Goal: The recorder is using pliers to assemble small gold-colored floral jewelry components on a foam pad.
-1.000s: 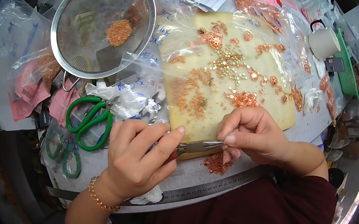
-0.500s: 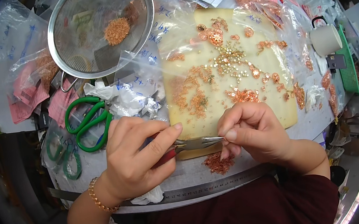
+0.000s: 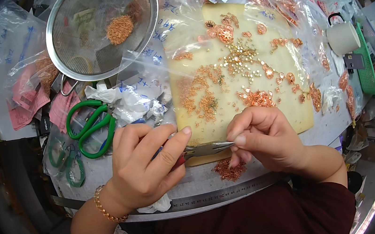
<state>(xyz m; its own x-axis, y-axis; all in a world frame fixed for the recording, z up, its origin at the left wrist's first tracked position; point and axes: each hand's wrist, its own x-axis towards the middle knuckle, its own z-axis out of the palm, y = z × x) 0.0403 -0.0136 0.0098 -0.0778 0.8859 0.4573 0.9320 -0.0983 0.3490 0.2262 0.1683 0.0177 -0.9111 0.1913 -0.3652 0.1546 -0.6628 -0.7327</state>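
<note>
The left hand (image 3: 144, 167) gripped pliers (image 3: 201, 150), their long axis level, tips pointing right toward the right hand (image 3: 266, 137); its fingers (image 3: 240, 139) were pinched narrow at the tips, on something too small to tell; copper bits (image 3: 230, 169) lay just below on the surface (image 3: 196, 182).

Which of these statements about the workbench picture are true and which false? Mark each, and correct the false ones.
1. The left hand holds pliers. True.
2. The sieve is empty. False: a small heap of copper-coloured bits lies in it.
3. The scissors have green handles. True.
4. The white cup stands at the person's left. False: it stands at the right, beside a green basket.
5. The right hand pinches at the tips of the pliers. True.
6. The ruler lies across the yellow pad. False: it lies along the near table edge, below the pad.
</note>
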